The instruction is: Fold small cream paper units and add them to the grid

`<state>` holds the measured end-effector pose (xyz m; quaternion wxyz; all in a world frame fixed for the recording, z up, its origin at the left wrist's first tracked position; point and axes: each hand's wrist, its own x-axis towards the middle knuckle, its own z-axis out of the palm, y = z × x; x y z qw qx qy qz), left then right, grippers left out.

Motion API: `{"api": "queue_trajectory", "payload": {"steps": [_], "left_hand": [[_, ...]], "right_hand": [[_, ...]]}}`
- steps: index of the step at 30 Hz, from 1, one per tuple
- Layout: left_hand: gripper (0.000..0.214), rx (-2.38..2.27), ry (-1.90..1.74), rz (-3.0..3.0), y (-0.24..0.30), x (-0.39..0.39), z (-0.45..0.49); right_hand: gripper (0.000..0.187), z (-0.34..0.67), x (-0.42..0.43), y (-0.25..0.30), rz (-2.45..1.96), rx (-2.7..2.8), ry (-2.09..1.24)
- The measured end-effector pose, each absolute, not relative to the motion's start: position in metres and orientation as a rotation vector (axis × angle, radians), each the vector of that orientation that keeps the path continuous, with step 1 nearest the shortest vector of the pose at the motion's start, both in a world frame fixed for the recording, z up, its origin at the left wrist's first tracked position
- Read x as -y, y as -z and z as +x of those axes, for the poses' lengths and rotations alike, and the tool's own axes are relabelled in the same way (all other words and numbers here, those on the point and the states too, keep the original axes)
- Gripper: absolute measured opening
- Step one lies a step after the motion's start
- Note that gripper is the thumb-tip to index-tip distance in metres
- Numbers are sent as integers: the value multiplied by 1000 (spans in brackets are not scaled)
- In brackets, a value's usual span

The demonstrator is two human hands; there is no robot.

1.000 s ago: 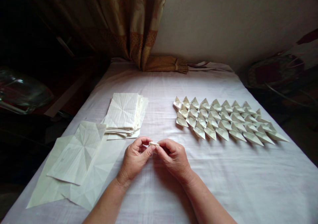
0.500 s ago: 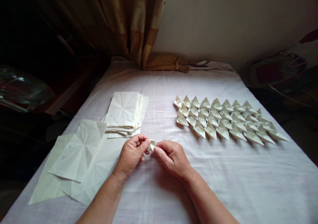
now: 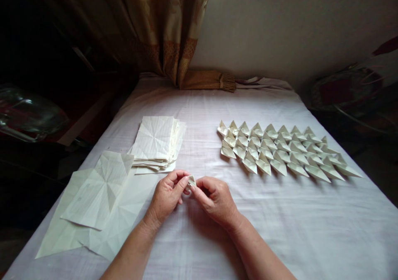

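Note:
A small folded piece of white paper (image 3: 190, 181) is pinched between both of my hands just above the white cloth. My left hand (image 3: 166, 197) grips it from the left with thumb and fingertips closed. My right hand (image 3: 216, 199) pinches it from the right, fingers curled. To the right lie several finished folded paper pieces (image 3: 280, 151) set in overlapping rows. A stack of creased paper sheets (image 3: 157, 141) sits left of centre, and larger creased sheets (image 3: 96, 197) lie spread at the near left.
The white cloth (image 3: 280, 222) covers a table that runs to a wall. A brown curtain (image 3: 174, 31) hangs at the back with its hem on the cloth. Dark clutter stands on the left and a round object (image 3: 345, 87) at the far right.
Both hands have turned and worked the small folded paper between the fingertips, staying in nearly the same spot. The sheets and the rows of folded pieces have not moved.

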<state>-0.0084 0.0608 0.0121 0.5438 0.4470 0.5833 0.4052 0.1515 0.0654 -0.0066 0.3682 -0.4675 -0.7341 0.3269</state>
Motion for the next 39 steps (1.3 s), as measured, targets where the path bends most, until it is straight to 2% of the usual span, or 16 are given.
{"api": "queue_trajectory", "payload": {"steps": [18,29,39], "left_hand": [[38,-1371,-875,1094,-14,-59,-9],[27,-1346,-983,1150,-12,-58,-8],[29,-1373,-1052,1110,-5,-57,-8]], "right_hand": [[27,154,-66,4,-1103,1904,-921],[23,149,-61,4,-1117,1833,-1020],[27,147,-61,3,-1103,1830,-1133]]}}
